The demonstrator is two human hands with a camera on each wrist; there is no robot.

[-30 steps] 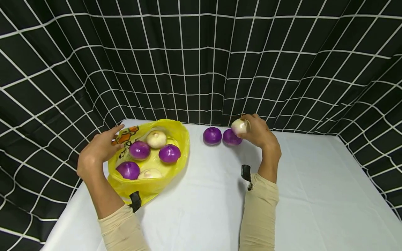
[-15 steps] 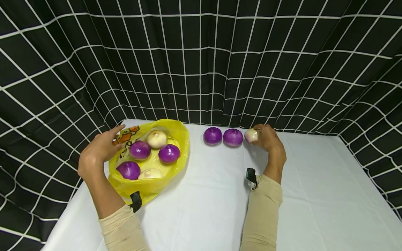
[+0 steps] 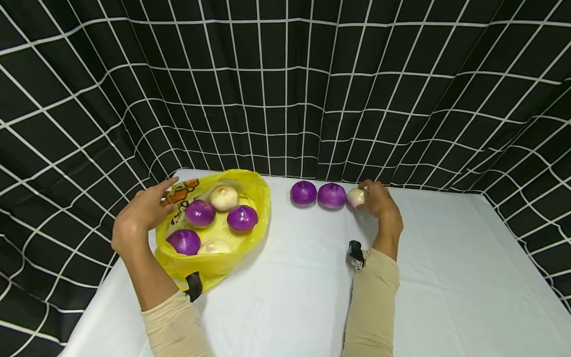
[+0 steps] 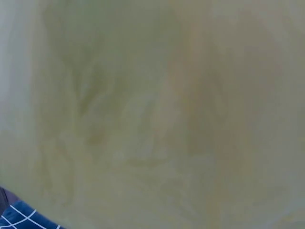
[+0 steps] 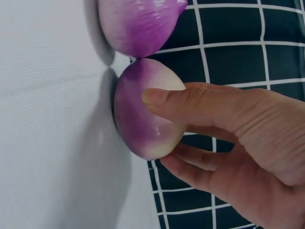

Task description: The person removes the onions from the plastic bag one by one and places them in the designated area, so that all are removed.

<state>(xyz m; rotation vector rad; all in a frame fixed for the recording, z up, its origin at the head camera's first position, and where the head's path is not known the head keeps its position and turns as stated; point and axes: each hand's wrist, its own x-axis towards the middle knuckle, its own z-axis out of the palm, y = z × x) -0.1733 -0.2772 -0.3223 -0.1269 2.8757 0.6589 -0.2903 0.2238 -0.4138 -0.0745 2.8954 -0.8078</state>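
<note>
My right hand [image 3: 379,201] grips a pale onion [image 5: 147,109] with a purple blush, thumb on one side and fingers round the other. This onion rests on the white cloth, touching a purple onion [image 3: 331,195]. Another purple onion [image 3: 304,193] sits at the left end of that row. My left hand [image 3: 142,213] is at the left rim of a yellow plastic bag [image 3: 209,270], fingers and thumb spread apart and touching it. Inside the bag lie several onions, among them a white onion [image 3: 224,198] and a purple onion [image 3: 242,218]. Blurred yellow film covers most of the left wrist view.
A white cloth [image 3: 285,287] covers the table. Black curtain [image 3: 250,74] with a white grid hangs behind and along both sides, close behind the onion row. Black wrist cameras stick out from both sleeves.
My right hand has carried the pale onion right and down, from above the second purple onion to the cloth at the row's right end. The left hand and the bag stay put.
</note>
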